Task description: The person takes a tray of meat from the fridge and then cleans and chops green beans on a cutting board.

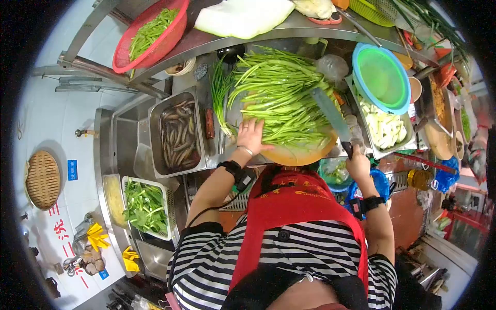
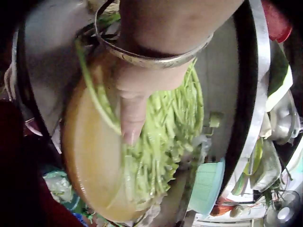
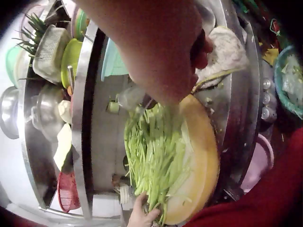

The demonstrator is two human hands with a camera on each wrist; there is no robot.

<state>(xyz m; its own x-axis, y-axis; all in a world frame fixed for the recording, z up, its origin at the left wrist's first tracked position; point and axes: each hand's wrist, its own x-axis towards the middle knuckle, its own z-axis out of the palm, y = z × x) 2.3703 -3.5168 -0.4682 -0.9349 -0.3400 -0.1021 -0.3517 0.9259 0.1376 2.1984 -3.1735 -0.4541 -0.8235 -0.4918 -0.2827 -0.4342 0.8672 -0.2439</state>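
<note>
A broad pile of long green vegetable stalks [image 1: 279, 98] lies across a round yellowish cutting board [image 1: 305, 156]. My left hand [image 1: 251, 136], with a bangle at the wrist, rests its extended fingers on the left ends of the stalks; in the left wrist view its thumb [image 2: 132, 118] points down along them. On the right side, my right hand [image 1: 358, 164] grips the dark handle of a wide-bladed kitchen knife [image 1: 332, 114]. The blade slants up and left over the right end of the pile. The right wrist view mostly hides the knife behind the hand.
Left of the board stands a metal tray [image 1: 200, 160] of dark, slender fish-like pieces, with a white basket [image 1: 169, 206] of leafy greens nearer me. A blue-rimmed green basin [image 1: 382, 77] overlaps a tray of pale cut pieces [image 1: 385, 129] at right. A metal shelf [image 1: 330, 35] crosses behind.
</note>
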